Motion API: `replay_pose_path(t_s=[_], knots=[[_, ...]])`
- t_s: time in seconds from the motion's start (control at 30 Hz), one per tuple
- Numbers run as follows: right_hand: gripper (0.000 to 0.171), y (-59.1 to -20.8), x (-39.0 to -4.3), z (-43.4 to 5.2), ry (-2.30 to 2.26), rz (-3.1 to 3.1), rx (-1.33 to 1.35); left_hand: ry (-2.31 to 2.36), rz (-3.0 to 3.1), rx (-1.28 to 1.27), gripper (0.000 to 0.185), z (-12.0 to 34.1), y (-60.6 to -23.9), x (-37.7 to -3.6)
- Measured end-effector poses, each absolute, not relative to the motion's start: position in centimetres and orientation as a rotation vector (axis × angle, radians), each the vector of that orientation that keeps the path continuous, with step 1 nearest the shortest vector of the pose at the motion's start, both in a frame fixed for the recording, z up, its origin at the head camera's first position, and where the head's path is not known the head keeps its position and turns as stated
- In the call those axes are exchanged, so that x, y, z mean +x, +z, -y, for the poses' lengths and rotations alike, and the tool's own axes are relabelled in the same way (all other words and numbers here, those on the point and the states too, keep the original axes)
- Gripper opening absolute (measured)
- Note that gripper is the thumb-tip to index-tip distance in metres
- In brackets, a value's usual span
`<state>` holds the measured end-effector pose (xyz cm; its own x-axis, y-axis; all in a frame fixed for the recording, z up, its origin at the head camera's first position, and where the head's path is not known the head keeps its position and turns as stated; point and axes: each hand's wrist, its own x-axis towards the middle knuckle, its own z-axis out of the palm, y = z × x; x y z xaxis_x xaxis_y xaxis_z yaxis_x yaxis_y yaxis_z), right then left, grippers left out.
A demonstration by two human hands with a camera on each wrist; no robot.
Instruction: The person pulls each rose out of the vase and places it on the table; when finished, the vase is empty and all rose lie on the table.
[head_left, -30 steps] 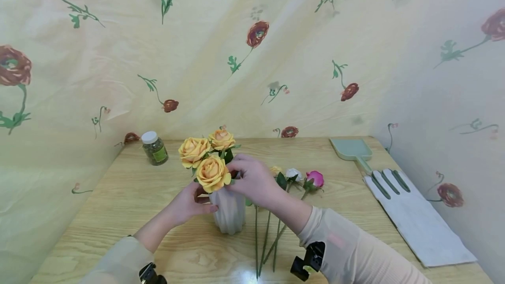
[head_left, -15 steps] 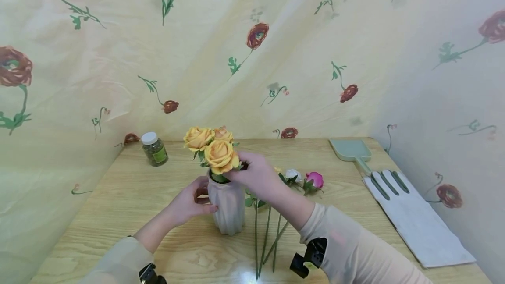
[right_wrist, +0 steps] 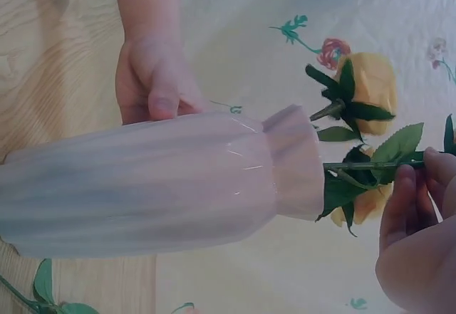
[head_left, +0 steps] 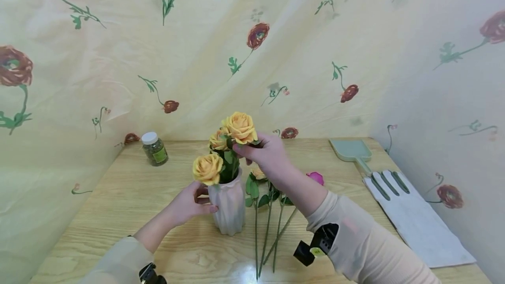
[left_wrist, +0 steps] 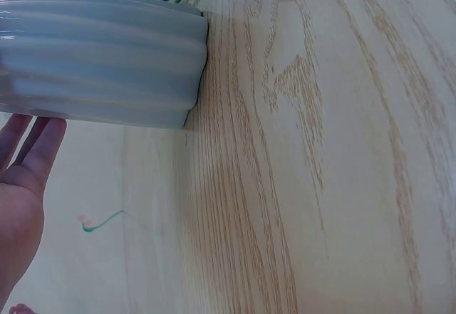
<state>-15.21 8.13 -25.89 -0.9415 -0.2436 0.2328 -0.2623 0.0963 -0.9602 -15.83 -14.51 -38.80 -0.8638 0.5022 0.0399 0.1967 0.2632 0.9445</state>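
A pale fluted vase (head_left: 227, 209) stands upright on the table with yellow roses in it. My left hand (head_left: 191, 203) holds the vase's left side, thumb in front. In the left wrist view, fingertips (left_wrist: 44, 139) touch its wall. At the vase mouth, my right hand (head_left: 272, 157) pinches the green stem (right_wrist: 367, 166) of a yellow rose (head_left: 241, 128), the highest of the bunch. A second rose (head_left: 207, 168) leans over the left rim, and a third (head_left: 218, 139) sits behind. The lower stem ends are hidden inside the vase.
Several loose flower stems (head_left: 268, 231) lie right of the vase, with a pink bloom (head_left: 315, 178) under my right forearm. A lidded jar (head_left: 155, 149) stands back left. A small dustpan (head_left: 351, 149) and a white glove-shaped item (head_left: 418, 218) lie on the right.
My right hand has moved up and to the right, with one rose now raised above the others. Another rose has dropped toward the left rim. The left hand and vase stay put.
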Motion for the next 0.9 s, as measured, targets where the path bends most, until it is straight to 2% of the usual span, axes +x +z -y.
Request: replay_pose_path(t_s=[0.4,0.53,0.77,0.9], knots=[[0.031,-24.7,-15.4,-8.7,2.337,2.009,0.554,1.643,-2.254,0.554,0.070,14.5,-39.1,-15.8],[0.026,-24.2,-15.5,-9.1,2.386,1.940,0.527,1.648,-2.245,0.556,0.070,14.5,-39.1,-15.8],[0.005,-23.5,-15.8,-10.3,2.523,1.695,0.566,1.663,-2.231,0.570,0.071,14.5,-39.3,-15.9],[0.004,-23.0,-16.0,-11.1,2.569,1.581,0.564,1.661,-2.225,0.573,0.072,14.5,-39.3,-15.9]])
